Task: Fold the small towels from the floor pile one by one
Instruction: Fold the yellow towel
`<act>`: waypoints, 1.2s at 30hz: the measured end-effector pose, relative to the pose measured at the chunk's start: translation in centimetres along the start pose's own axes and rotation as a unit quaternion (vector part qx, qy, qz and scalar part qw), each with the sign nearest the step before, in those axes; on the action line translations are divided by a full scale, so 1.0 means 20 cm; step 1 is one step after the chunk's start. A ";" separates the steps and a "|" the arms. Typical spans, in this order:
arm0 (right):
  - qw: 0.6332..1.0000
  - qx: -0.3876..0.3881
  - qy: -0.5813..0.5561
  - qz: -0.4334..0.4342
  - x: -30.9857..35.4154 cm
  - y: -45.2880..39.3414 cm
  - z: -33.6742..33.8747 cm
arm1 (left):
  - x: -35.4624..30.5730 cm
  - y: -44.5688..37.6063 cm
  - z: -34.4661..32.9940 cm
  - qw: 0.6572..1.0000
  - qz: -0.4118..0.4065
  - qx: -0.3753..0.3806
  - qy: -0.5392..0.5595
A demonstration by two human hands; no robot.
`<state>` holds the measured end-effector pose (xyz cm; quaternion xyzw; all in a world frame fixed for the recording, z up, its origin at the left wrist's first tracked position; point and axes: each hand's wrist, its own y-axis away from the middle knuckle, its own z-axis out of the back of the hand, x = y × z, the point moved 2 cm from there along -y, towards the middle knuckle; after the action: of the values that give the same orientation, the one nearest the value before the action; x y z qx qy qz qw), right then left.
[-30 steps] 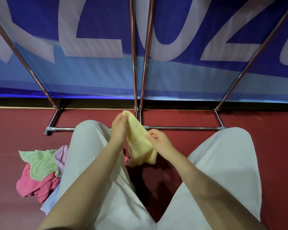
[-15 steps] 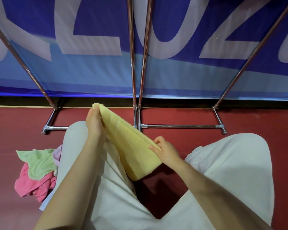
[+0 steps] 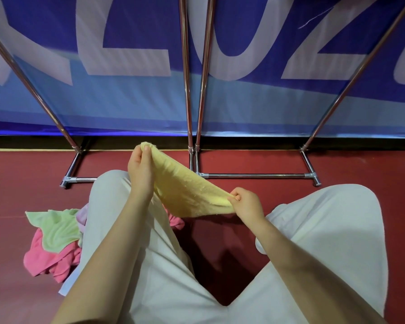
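Both grips are pinching the yellow towel, left hand high, right hand low. It is stretching wider than a second ago, readying a fold.

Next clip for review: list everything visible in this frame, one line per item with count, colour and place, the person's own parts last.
yellow towel: one, pale yellow, stretched in the air between both hands above the lap
green towel: one, light green, on top of the floor pile at left
pink towel: at least one, pink, under the green one
banner: one, blue with white letters, ahead
metal stand: chrome tubes, in front of the banner
floor: dark red
trousers: white, on both legs
left hand: pinches the towel's upper end
right hand: grips its lower end
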<state>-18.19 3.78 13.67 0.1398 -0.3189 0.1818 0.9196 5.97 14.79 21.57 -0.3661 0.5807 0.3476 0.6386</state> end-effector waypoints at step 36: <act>0.903 -0.129 -0.409 -0.032 0.09 -0.03 0.51 | 0.08 0.02 -0.03 0.988 -0.039 -0.022 -0.150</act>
<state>-21.96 -0.16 22.42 0.0918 -0.6834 0.0362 0.7234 5.38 14.54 19.95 -0.3460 0.4561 0.3862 0.7232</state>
